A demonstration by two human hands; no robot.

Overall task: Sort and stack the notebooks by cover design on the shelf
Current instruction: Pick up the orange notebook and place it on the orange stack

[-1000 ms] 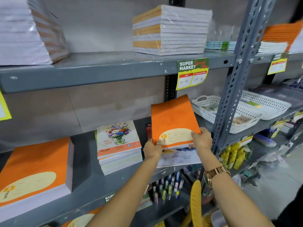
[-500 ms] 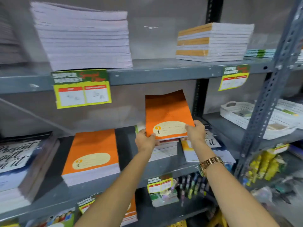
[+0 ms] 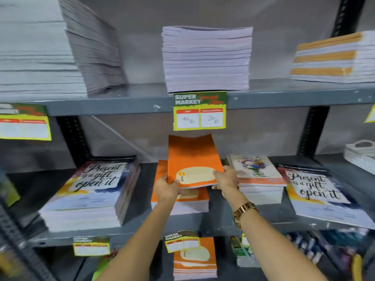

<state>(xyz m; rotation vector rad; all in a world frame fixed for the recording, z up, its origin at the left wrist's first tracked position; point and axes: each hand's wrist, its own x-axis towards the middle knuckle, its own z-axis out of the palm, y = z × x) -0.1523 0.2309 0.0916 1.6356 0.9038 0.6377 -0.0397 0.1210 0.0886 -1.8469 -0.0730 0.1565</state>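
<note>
Head view: the grey metal shelf runs the full width, its middle tier carrying several stacks. Far left on it is a thick pile of "Present is a gift, open it" notebooks; at far right a thinner pile with the same cover overhangs the near edge. Just right of centre is the flower-cover stack. Centre is the orange stack, the matching destination.

Above that stack, tilted with its far edge raised, is the orange notebook, gripped at its near corners: the left hand clasps the lower left corner, the right hand clasps the lower right, close beside the flower-cover stack.

Risks, as I judge them: the far edge rides just under the hanging price tag, so a higher lift could knock it. Held only at the near corners, the thin book may sag or slide. Set down crooked, it would overhang the orange stack, and the right knuckles could nudge the flower covers out of line.
</note>
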